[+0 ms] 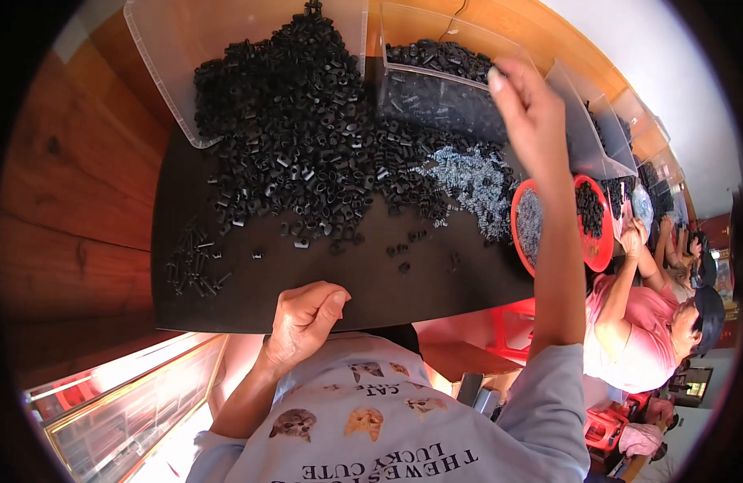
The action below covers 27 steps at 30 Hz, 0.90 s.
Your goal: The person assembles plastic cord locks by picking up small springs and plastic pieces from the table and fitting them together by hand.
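My left hand point(308, 319) rests at the table's near edge, its fingers curled in and the thumb pressed over them. Whatever it may hold is hidden. My right hand point(532, 117) is raised at the right end of a clear plastic bin point(440, 78) of black parts. Its thumb and fingers are closed together, and anything between them is too small to make out. A big heap of short black plastic tube-like parts point(295, 153) spreads over the dark table point(323, 270). Beside it lies a pile of small silvery springs point(472, 181).
Black pins point(196, 262) lie scattered at the left. A red bowl point(517, 229) holds small silvery pieces; another red bowl point(605, 256) has black parts. A large clear bin point(164, 72) stands tipped behind the heap. At the right, a co-worker in a pink shirt point(629, 354) sits close by.
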Available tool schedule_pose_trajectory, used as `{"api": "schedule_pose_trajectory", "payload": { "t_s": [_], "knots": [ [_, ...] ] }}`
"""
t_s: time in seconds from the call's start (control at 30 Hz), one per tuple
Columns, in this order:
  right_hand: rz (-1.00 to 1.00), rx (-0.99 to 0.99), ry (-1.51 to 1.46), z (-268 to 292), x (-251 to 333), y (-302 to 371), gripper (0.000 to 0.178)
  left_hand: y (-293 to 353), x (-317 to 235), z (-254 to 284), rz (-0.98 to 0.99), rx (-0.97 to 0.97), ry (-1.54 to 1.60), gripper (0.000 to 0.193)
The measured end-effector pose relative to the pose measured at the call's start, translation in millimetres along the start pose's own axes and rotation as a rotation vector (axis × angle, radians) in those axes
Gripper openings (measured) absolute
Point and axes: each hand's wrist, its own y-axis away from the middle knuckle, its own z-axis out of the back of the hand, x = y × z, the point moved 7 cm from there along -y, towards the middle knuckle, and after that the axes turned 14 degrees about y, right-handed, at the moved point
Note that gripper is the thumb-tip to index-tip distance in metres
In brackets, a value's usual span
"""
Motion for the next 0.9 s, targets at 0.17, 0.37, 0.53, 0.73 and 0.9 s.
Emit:
{"api": "schedule_pose_trajectory", "payload": {
  "t_s": [0.17, 0.37, 0.53, 0.73, 0.9],
  "knots": [
    [0.208, 0.183, -0.01, -20, 54, 86, 0.015, 0, 0, -1, -0.012, 0.044, -0.016, 0.024],
    [0.343, 0.211, -0.088, -68, 84, 120, 0.009, 6, -10, 1, 0.01, 0.02, -0.034, 0.013],
    [0.36, 0.142, -0.116, -68, 85, 125, 0.01, 1, -79, 40, -0.24, -0.047, -0.39, 0.018],
    [0.342, 0.099, -0.103, -67, 68, 140, 0.011, -40, -54, 160, -0.108, -0.215, -0.881, 0.026],
    [0.278, 0.02, -0.082, -57, 59, 151, 0.01, -77, -25, 206, 0.055, -0.13, -1.141, 0.036]
  ]
}}
